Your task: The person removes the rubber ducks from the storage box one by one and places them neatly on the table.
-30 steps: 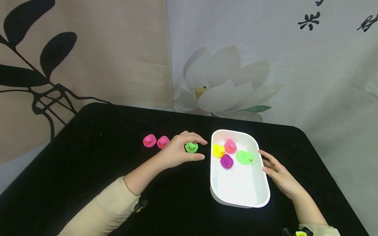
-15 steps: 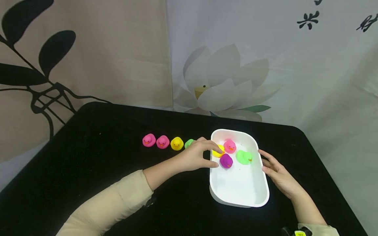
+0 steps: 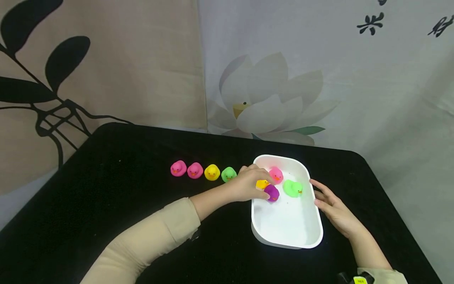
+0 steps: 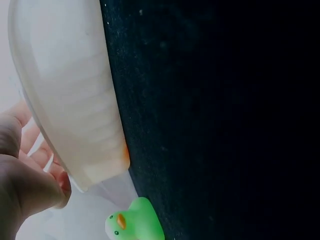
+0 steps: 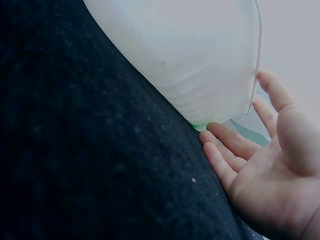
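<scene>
My left hand (image 3: 250, 183) reaches over the near-left rim of a white plastic tub (image 3: 287, 225). Its thumb and fingers are spread apart above a yellow rubber duck (image 3: 262, 184), which shows between them. The thumb tip overlaps a purple rubber duck (image 3: 272, 193). Also in the tub sit a pink duck (image 3: 276, 175), close by the fingertips, and a light green duck (image 3: 293, 188). My right hand (image 3: 338, 215) rests against the tub's right side with extended fingers; in the right wrist view its fingertips (image 5: 212, 127) touch the outer wall and rim.
Left of the tub, a row of rubber ducks stands on the black tabletop (image 3: 117, 189): two pink, with one at the left end (image 3: 178, 168), a yellow one (image 3: 212, 172) and a green one (image 3: 228, 174). A printed curtain (image 3: 283, 90) hangs behind the table.
My left hand has moved right from above the green duck in the row, across the rim and into the tub over the yellow duck. The right hand has stayed at the tub's side.
</scene>
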`<state>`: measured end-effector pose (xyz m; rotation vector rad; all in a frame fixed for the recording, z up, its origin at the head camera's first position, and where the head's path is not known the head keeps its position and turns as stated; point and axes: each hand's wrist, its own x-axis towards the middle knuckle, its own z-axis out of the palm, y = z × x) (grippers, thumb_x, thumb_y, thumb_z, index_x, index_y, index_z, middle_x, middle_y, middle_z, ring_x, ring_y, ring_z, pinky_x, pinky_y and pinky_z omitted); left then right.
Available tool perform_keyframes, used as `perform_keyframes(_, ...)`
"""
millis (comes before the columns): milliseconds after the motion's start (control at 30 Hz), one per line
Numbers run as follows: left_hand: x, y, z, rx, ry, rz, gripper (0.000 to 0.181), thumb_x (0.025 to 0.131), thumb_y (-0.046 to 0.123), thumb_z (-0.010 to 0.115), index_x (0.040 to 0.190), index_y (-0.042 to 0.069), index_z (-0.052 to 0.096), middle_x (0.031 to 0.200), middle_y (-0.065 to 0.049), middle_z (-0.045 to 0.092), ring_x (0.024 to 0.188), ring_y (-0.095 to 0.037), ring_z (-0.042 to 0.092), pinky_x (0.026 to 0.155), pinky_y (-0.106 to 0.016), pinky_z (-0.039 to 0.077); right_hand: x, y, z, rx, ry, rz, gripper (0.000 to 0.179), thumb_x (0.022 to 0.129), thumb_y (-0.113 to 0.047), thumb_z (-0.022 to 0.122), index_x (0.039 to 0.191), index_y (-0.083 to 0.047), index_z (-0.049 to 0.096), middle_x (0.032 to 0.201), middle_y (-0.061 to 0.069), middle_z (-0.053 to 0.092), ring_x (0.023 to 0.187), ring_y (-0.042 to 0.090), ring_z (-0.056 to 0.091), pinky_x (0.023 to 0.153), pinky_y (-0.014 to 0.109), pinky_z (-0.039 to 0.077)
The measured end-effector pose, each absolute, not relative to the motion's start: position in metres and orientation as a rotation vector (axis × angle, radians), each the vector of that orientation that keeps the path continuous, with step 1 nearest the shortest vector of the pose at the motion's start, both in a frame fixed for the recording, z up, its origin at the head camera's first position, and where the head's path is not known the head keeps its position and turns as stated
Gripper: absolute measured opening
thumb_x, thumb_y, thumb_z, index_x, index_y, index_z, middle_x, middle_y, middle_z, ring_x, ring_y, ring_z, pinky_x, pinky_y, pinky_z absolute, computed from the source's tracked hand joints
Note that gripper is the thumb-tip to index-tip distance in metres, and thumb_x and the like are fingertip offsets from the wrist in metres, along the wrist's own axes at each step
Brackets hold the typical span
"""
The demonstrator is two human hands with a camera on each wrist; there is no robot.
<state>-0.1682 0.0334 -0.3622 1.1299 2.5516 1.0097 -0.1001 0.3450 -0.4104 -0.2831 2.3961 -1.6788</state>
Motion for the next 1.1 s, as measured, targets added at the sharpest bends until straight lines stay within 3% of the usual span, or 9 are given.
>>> perform_keyframes(467,-0.178,0.047,-0.37,1.096,2.588,0.883,0.04,0.078,0.03,0.08,0.116,0.023,0.071,0.114,0.013,0.064,0.106,-0.008,0.044,0.088,-0.033,0.029,-0.1,0.346,-0.41,-0.284,2.392,-1.678,0.06,0.1,-0.016,0.048,0.152,-0.013,0.018,0.145,0.031,0.03,0.117,0.008,0.051,0.096,0.063,0.028)
perform_keyframes(1100,-0.174,0.062,-0.367,0.939,2.688,0.8,0.033,0.074,0.032,0.082,0.105,0.025,0.075,0.088,0.017,0.065,0.099,-0.009,0.045,0.083,-0.033,0.032,-0.099,0.345,-0.409,-0.28,2.39,-1.681,0.06,0.101,-0.017,0.047,0.152,-0.013,0.017,0.145,0.031,0.031,0.114,0.005,0.053,0.095,0.062,0.031)
